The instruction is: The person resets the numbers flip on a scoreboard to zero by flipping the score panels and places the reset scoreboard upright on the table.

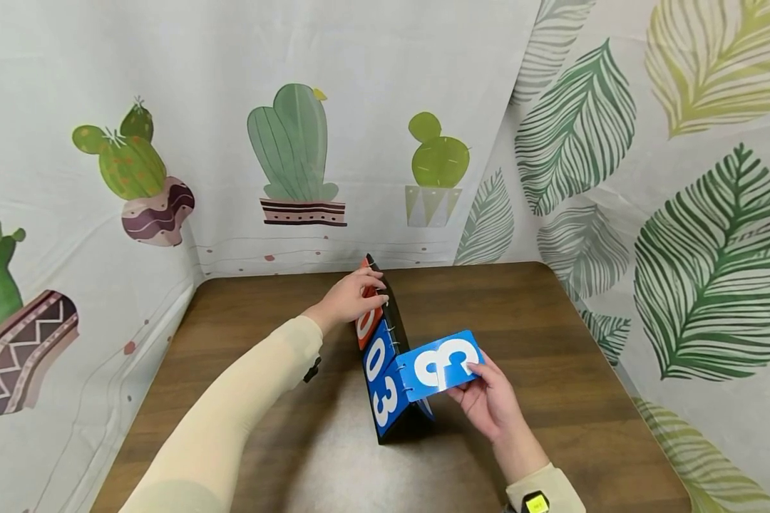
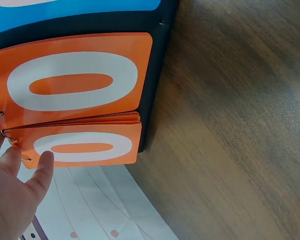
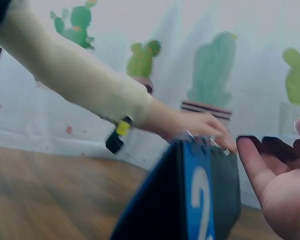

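Observation:
A tabletop flip scoreboard (image 1: pixel 393 313), a black folding stand with ring-bound number cards, stands on the table like a tent. At its far end my left hand (image 1: pixel 349 296) grips the top edge by the rings. Orange cards (image 2: pixel 125 82) showing 0 hang beside that hand in the left wrist view. My right hand (image 1: pixel 488 399) pinches the outer end of a blue card (image 1: pixel 423 374) with white figures, swung out to the right from its rings. Blue cards reading 0 and 3 (image 1: pixel 385 402) lie on the stand's left face. Another blue card with a 2 (image 3: pixel 199 200) shows in the right wrist view.
The brown wooden table (image 1: pixel 552 342) reaches back to a hanging cloth (image 1: pixel 372 107) printed with cacti. A leaf-patterned cloth (image 1: pixel 616 178) hangs along the right side. Dark straps sit on both wrists.

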A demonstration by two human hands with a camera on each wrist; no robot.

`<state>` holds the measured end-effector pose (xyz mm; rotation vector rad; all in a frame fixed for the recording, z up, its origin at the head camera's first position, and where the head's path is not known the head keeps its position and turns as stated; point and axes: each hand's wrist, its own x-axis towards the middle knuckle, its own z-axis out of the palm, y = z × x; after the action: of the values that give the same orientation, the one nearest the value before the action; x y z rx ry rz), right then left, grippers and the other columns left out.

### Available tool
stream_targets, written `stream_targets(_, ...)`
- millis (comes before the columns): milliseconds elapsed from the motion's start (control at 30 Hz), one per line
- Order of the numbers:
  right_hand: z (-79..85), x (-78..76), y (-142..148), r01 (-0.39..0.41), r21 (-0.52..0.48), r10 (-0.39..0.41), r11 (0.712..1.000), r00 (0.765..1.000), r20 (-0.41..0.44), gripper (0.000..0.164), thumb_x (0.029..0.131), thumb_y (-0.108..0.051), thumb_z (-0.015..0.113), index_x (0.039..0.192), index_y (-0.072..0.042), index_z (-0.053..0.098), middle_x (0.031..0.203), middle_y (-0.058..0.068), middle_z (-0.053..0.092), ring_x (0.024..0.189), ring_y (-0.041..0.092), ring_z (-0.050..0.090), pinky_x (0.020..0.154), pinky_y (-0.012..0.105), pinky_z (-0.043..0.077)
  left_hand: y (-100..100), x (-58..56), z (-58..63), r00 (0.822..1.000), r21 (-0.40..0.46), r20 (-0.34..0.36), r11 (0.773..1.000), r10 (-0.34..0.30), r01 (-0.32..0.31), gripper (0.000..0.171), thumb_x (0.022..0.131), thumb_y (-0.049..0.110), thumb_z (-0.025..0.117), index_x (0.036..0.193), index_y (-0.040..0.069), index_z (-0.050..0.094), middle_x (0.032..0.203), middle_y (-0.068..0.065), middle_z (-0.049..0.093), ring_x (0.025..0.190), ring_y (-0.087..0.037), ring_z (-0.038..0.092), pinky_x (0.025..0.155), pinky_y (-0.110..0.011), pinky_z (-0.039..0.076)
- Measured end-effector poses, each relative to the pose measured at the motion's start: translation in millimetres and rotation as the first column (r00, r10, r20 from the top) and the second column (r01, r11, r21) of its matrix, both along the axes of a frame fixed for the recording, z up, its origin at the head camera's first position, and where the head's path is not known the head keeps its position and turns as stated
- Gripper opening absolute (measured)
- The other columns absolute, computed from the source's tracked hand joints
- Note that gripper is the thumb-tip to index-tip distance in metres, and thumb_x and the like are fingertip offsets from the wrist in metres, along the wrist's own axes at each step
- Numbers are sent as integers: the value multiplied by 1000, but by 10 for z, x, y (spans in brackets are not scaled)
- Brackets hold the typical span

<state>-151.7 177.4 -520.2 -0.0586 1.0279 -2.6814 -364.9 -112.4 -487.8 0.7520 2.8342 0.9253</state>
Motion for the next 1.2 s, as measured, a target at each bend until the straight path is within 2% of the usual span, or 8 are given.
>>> stream_targets(267, 212, 96, -353, 123, 188, -115, 974, 992, -55, 50, 105, -4, 48, 150, -3, 26, 128, 0, 64, 114, 17, 68, 98, 35, 59, 1, -1, 0, 1000, -6, 2, 1000, 3, -3, 40, 97, 50, 65, 124, 22, 73, 154, 4, 52, 147, -28, 45, 118, -53, 43)
stream_targets(433, 220, 135, -531, 188, 428, -69, 884, 959, -276, 46, 103, -2, 53, 144, 12, 39, 129, 13, 68, 110, 15, 71, 96, 33, 59, 2, -5, 8, 1000, -3, -5, 1000, -2, 2, 40, 97, 50, 65, 123, 21, 73, 155, 4, 53, 147, -28, 45, 119, -53, 41)
stream_targets(567, 208, 156, -628, 372, 576, -5, 728, 843, -538, 32, 103, -1, 55, 131, 13, 58, 126, 28, 69, 103, 23, 75, 92, 29, 60, -2, -10, 11, 1000, -5, -14, 1000, -10, 10, 41, 96, 49, 66, 123, 20, 74, 154, 3, 53, 147, -29, 45, 119, -54, 40)
stream_targets(733, 179, 166, -750, 634, 546, 78, 548, 610, -788, 17, 98, 4, 60, 109, 3, 74, 103, 23, 77, 84, 31, 77, 79, 26, 63, -13, -15, -2, 1000, -8, -15, 1000, -21, 21, 41, 97, 50, 65, 124, 20, 73, 154, 3, 53, 148, -27, 44, 120, -52, 40)
stream_targets(800, 178, 167, -790, 708, 511, 137, 487, 516, -846, 21, 95, 6, 62, 112, 2, 74, 106, 20, 78, 88, 30, 78, 83, 26, 62, -14, -14, -5, 1000, 0, -15, 1000, -25, 25, 41, 97, 50, 65, 124, 20, 73, 154, 3, 53, 148, -27, 45, 120, -51, 40)
stream_targets(900, 171, 172, -834, 797, 481, 249, 366, 414, -875, 34, 91, 4, 64, 123, -2, 73, 120, 15, 76, 103, 26, 77, 94, 28, 59, -13, -12, -7, 999, 10, -26, 1000, -26, 26, 40, 96, 49, 66, 123, 19, 74, 153, 1, 55, 147, -28, 46, 119, -52, 41)
stream_targets(1067, 127, 167, -897, 887, 410, 444, 211, 287, -849, 43, 84, -5, 73, 127, -6, 73, 128, 10, 74, 118, 22, 72, 100, 38, 58, -10, -14, -17, 998, 0, -49, 1000, -30, 30, 40, 97, 48, 66, 123, 18, 74, 153, -2, 55, 146, -29, 47, 119, -52, 42)
stream_targets(1200, 81, 147, -929, 905, 405, 562, 133, 267, -783, 40, 82, -14, 79, 122, -11, 76, 128, 6, 74, 121, 20, 69, 103, 41, 56, -12, -4, -15, 999, -11, -44, 1000, -28, 28, 40, 97, 48, 65, 124, 19, 73, 154, -1, 54, 146, -29, 47, 118, -52, 42)
